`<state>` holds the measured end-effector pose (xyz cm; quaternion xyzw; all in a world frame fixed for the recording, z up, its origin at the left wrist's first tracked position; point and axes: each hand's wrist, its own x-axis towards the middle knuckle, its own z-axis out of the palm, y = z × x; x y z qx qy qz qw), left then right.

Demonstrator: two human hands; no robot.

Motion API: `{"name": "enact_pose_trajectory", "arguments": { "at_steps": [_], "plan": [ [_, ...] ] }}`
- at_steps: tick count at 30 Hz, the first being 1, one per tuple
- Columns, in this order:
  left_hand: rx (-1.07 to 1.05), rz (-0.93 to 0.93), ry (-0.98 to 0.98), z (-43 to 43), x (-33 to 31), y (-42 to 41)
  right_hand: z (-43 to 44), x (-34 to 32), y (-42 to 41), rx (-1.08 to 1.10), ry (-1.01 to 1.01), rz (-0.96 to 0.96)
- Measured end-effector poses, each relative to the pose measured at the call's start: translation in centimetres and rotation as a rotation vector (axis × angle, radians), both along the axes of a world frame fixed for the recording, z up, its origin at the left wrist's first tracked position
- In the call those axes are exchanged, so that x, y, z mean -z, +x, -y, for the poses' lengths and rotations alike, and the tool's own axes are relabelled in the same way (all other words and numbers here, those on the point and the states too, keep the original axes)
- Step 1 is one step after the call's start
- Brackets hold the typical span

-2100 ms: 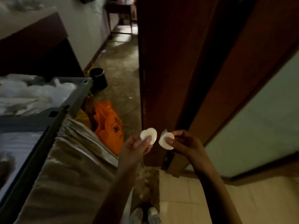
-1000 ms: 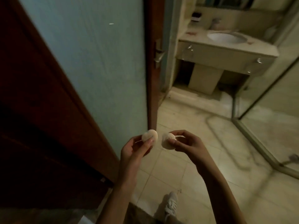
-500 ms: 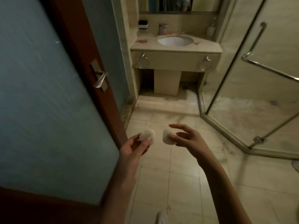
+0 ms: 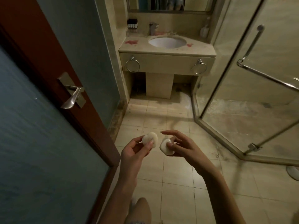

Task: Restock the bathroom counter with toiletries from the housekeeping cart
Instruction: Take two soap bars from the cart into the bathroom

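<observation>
My left hand (image 4: 134, 151) pinches a small round white wrapped soap (image 4: 150, 140) between thumb and fingers. My right hand (image 4: 181, 146) grips a second round white soap (image 4: 165, 147), with the index finger stretched out above it. Both soaps are held close together at waist height over the tiled floor. The beige bathroom counter (image 4: 200, 50) with its white oval sink (image 4: 167, 42) stands straight ahead, well beyond my hands. A faucet (image 4: 152, 28) rises behind the sink.
An open wooden door with frosted glass and a metal lever handle (image 4: 72, 97) fills the left side. A glass shower enclosure (image 4: 252, 88) with a steel bar stands on the right. A black rack of small bottles (image 4: 132, 24) and a pump bottle (image 4: 204, 30) sit at the counter's back.
The view swung from the hallway cart past the door into the bathroom, and the counter has come nearer. Both hands keep their soaps; my right index finger has lifted.
</observation>
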<state>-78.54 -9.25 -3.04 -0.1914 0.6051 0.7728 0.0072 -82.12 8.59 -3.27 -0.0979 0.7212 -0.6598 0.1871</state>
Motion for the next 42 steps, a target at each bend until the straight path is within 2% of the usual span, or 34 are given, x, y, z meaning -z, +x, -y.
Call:
{"name": "enact_pose_trajectory", "arguments": {
  "at_steps": [9, 21, 33, 42],
  "plan": [
    [0.051, 0.001, -0.035, 0.4, 1.1, -9.7, 0.2, 1.1, -9.2, 0.121, 0.046, 0.018],
    [0.073, -0.064, -0.017, 3.3, 0.2, -31.8, 3.4, -0.1, -31.8, 0.170, 0.114, -0.028],
    [0.086, 0.021, -0.035, 3.6, 2.4, -46.4, 4.6, 2.6, -46.6, 0.320, 0.016, 0.129],
    [0.017, 0.024, -0.089, 2.2, 2.3, -65.1, 3.5, 1.7, -65.8, 0.318, -0.117, 0.183]
  ]
}}
